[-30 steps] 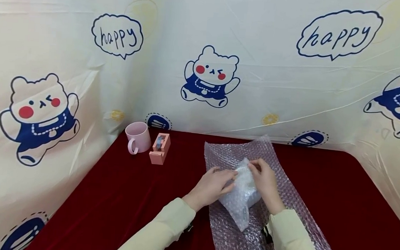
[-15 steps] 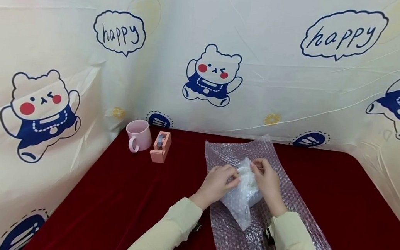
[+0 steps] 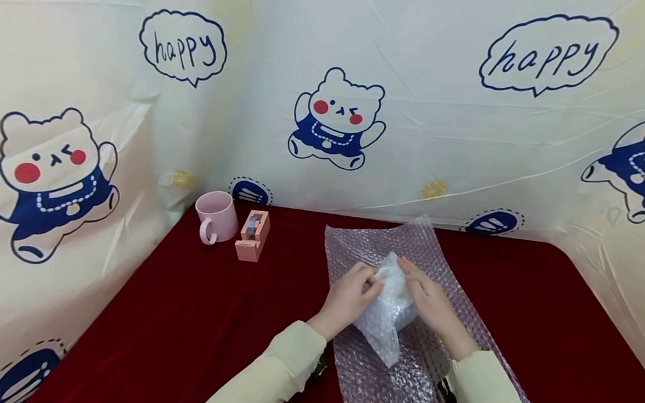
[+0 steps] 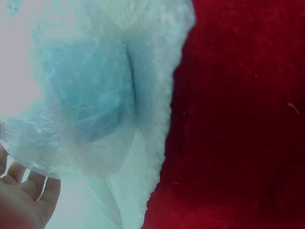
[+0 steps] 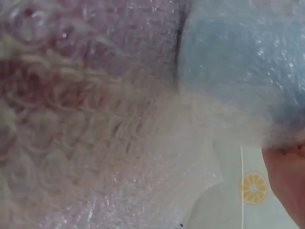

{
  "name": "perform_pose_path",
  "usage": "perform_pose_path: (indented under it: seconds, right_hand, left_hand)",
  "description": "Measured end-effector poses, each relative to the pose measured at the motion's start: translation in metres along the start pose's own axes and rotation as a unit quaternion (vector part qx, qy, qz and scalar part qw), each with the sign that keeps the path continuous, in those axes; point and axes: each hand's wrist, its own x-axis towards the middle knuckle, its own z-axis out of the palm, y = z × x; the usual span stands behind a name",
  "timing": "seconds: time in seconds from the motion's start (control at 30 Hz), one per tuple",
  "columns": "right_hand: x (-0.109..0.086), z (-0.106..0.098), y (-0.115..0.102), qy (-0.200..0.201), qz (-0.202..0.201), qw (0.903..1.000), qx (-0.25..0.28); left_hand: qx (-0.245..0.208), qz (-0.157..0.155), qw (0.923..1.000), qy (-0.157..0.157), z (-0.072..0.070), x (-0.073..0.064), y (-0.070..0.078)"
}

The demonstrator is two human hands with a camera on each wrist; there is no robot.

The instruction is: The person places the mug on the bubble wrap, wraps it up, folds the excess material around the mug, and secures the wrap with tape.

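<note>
A bundle in bubble wrap (image 3: 389,306) lies on a larger bubble wrap sheet (image 3: 353,247) right of the table's middle. Through the wrap a pale blue shape (image 4: 90,90) shows in the left wrist view; its kind is unclear. My left hand (image 3: 347,298) pinches the wrap at the bundle's upper left, thumb against bent fingers. On the opposite side my right hand (image 3: 432,303) lies along the bundle with its fingers fairly straight, touching the wrap near its peaked top. In the right wrist view part of the right hand (image 5: 288,179) appears at the lower right edge.
A pink mug (image 3: 217,217) and a pink tape dispenser (image 3: 250,246) with a roll of tape stand at the back left of the red-covered table (image 3: 190,329). Behind, a printed curtain (image 3: 434,128) closes off the back and sides.
My right hand's fingers have straightened from a pinch at the bundle's top and now lie along its side. My left fingers have curled from a flatter pose into a pinch.
</note>
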Motion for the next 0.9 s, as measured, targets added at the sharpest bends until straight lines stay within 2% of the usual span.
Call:
perform_pose_path:
  seconds: [0.13,0.23,0.37,0.5,0.63,0.77,0.9]
  right_hand:
    - [-0.003,0.003,-0.001,-0.03,-0.006,0.9995,0.002]
    - [-0.003,0.004,-0.004,-0.045,-0.003,0.9988,-0.02]
    - [-0.002,0.007,-0.007,-0.038,-0.007,0.9982,-0.045]
    - [-0.001,0.008,-0.01,-0.025,-0.008,0.9988,-0.041]
    - [0.002,0.006,-0.012,-0.033,0.01,0.9991,-0.025]
    - [0.004,0.004,-0.014,-0.041,0.023,0.9983,-0.034]
    - [0.003,0.008,-0.012,-0.021,0.021,0.9988,-0.04]
  left_hand:
    - [-0.045,-0.024,0.9985,-0.018,-0.004,0.004,-0.001]
    - [-0.076,-0.044,0.9956,-0.031,-0.006,0.009,-0.002]
    - [-0.12,-0.086,0.9878,-0.051,-0.009,0.012,-0.003]
    - [-0.158,-0.118,0.9787,-0.058,-0.011,0.012,-0.004]
    - [-0.16,-0.119,0.9776,-0.068,-0.012,0.013,-0.005]
    - [-0.162,-0.121,0.9764,-0.076,-0.013,0.015,-0.005]
    - [-0.19,-0.13,0.97,-0.078,-0.011,0.015,-0.008]
